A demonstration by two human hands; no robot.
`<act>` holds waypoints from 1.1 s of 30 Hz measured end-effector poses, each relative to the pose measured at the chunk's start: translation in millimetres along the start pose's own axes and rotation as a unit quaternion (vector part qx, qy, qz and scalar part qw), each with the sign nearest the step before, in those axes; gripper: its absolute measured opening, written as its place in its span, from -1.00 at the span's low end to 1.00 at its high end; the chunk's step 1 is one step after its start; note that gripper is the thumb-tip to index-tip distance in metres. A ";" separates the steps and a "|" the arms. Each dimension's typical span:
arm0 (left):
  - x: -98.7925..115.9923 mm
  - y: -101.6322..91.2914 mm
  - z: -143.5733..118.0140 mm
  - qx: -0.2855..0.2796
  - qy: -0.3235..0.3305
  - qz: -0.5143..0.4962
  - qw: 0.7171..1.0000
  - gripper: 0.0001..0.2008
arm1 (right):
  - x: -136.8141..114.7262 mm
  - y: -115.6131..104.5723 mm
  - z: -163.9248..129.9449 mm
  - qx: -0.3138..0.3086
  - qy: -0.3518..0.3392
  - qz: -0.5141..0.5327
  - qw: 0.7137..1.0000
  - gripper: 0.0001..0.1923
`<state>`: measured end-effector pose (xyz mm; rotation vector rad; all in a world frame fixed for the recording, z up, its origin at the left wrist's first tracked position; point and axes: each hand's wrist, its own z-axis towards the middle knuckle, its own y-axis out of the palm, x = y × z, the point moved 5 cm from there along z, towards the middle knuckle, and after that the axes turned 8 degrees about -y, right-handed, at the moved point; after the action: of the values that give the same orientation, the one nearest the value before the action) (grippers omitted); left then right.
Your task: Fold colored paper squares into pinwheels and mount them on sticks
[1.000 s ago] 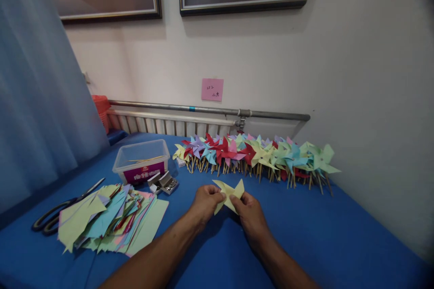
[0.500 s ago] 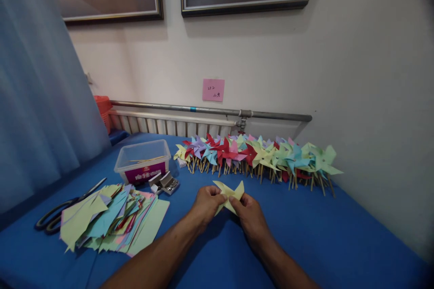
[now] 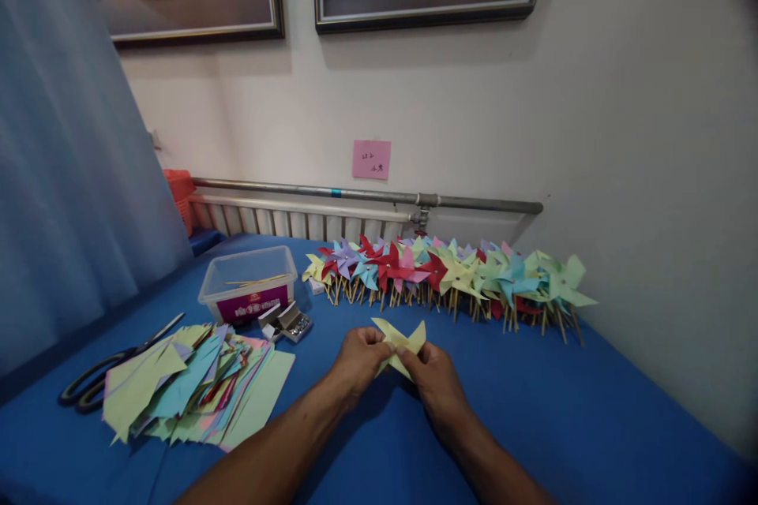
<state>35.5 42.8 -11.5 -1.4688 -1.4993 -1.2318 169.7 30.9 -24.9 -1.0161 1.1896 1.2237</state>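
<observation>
Two bare forearms rise from the bottom edge toward the middle of the frame, over a table [image 3: 562, 418] covered in blue cloth. The left hand [image 3: 357, 359] and the right hand [image 3: 433, 379] meet just below the centre, each closed in a pinch on a yellow folded paper [image 3: 401, 341] held between them just above the cloth. The paper's pointed flaps stick up past the fingertips; the left hand grips its left side, the right hand its lower right edge.

At lower left a loose pile of cut paper sheets [image 3: 195, 390] lies fanned out, mostly pale green, blue and pink. Black-handled scissors [image 3: 112, 367] lie just left of the pile, partly tucked under it.

Farther back, left of centre, small open boxes of metal pins [image 3: 288, 321] sit beside a clear plastic tub [image 3: 249, 284] with a purple label and thin wooden sticks inside.

Across the middle, to the right of the tub, a long row of finished paper pinwheels [image 3: 450, 272] on wooden sticks lies along the table near the wall, in red, purple, blue, yellow and green.

Behind them a radiator and a grey pipe [image 3: 367, 196] run along the wall, with a pink note [image 3: 371, 158] above, two framed pictures at the top, and a blue curtain [image 3: 71, 173] filling the left side
</observation>
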 end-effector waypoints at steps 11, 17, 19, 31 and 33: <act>8.6 -3.9 -2.1 -0.012 0.032 -0.061 0.998 -0.66 | 1.1 -5.1 1.5 0.000 0.022 0.047 0.999 -0.56; 19.9 -24.3 11.3 0.064 0.080 0.101 0.990 -0.82 | -2.6 -14.5 4.0 0.030 0.017 0.028 0.999 -0.54; 34.3 -39.4 10.4 0.112 0.123 0.219 0.962 -0.85 | -4.1 -15.5 3.2 0.030 0.021 0.032 0.999 -0.53; 76.7 -119.2 2.4 0.277 0.042 0.679 0.679 -0.75 | 6.2 -13.7 4.2 0.018 0.017 0.000 1.000 -0.51; 71.1 -120.5 4.7 0.257 0.015 0.692 0.675 -0.75 | 11.2 -13.7 6.5 0.010 0.016 0.003 1.000 -0.49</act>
<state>-90.8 81.5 34.9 -1.5181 -0.2555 0.1312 183.6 37.4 -35.7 -1.0219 1.2282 1.2008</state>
